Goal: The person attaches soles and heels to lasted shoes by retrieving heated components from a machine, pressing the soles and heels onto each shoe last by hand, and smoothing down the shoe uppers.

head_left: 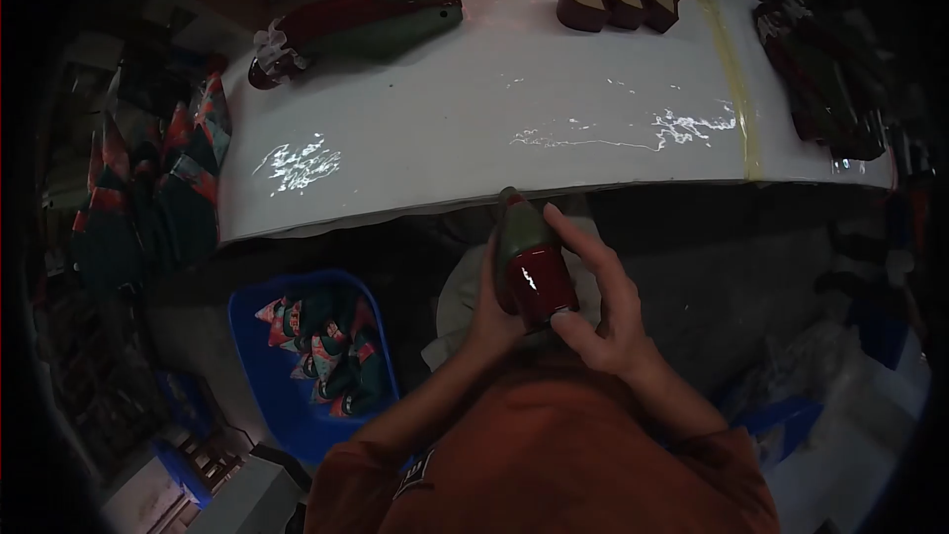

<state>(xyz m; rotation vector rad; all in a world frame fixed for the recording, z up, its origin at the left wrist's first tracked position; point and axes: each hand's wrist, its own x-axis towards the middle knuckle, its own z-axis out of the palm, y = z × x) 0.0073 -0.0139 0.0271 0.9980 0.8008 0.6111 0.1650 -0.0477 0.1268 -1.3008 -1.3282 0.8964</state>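
A glossy white surface (445,129) crosses the upper frame, carrying dark-red blocks (624,5) with tan tops, upper right. A blue bin (287,430), lower left, contains patterned pieces (341,361). Frame centre: fingers of the left hand (486,309) and right hand (613,318) are partly curled, gripping a smooth, pointed, green-and-red shoe (534,272).

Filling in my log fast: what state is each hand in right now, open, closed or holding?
Left hand: holding the red-and-green piece along its side.
Right hand: holding the same piece, thumb at its near edge.
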